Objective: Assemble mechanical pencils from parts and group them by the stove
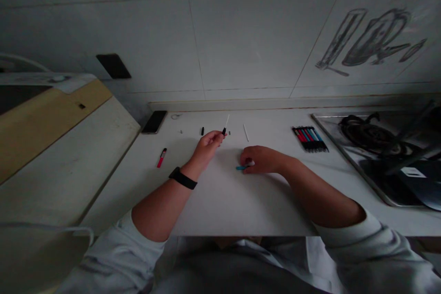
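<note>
My left hand [211, 141] pinches a black pen part [224, 131] between thumb and fingertips, a thin white refill [227, 120] standing up out of it. To the right, my right hand [263, 159] rests low over the table with its fingers curled round a blue pen barrel [240, 168]; much of the barrel is hidden by the hand. Just beyond that hand lies a loose white refill [245, 132]. A small black piece [202, 131] and a tiny metallic bit [181, 132] lie left of my left hand. One tiny dark part [229, 133] sits beside its fingertips.
A red and black pen piece [161, 158] lies at the left, below a phone [154, 122]. On the right is a row of several pens [310, 139], then a metal tray edge [347, 158] with dark cables [361, 129]. A white-sided box [79, 147] borders the left.
</note>
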`<action>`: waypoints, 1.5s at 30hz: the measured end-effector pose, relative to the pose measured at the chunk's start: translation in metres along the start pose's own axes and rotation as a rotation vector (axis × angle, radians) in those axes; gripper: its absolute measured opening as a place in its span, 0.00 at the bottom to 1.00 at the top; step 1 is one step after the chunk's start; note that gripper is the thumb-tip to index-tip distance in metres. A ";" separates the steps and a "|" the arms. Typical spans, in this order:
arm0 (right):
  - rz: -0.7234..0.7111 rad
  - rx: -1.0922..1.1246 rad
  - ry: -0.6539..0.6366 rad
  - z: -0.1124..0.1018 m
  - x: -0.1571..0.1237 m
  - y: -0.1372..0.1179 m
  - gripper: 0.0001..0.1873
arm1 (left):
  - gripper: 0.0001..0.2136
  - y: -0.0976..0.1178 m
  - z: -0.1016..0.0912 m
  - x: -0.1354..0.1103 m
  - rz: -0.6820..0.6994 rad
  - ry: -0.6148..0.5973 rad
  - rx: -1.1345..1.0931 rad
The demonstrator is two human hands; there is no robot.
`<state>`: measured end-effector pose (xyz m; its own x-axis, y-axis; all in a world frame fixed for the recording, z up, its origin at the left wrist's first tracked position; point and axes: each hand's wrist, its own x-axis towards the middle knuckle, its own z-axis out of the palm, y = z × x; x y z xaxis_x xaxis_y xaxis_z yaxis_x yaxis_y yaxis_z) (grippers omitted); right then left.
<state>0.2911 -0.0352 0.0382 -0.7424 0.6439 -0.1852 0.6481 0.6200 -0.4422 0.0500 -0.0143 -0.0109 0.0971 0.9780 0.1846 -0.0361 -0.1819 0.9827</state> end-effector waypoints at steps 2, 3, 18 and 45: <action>-0.023 0.010 0.012 0.001 0.001 0.001 0.06 | 0.17 0.000 0.000 0.000 -0.016 0.002 -0.015; -0.034 0.029 0.032 0.001 0.001 0.001 0.06 | 0.17 0.000 -0.001 0.001 -0.021 0.005 -0.019; 0.014 -0.029 0.920 -0.002 0.007 0.027 0.08 | 0.06 -0.010 -0.010 0.005 0.173 0.032 0.379; -0.015 -0.298 0.740 0.011 0.012 0.019 0.12 | 0.04 0.004 -0.006 -0.002 0.440 -0.081 0.780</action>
<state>0.2928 -0.0204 0.0175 -0.5134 0.7002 0.4961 0.7348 0.6573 -0.1674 0.0432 -0.0166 -0.0076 0.3052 0.7986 0.5187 0.5958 -0.5850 0.5502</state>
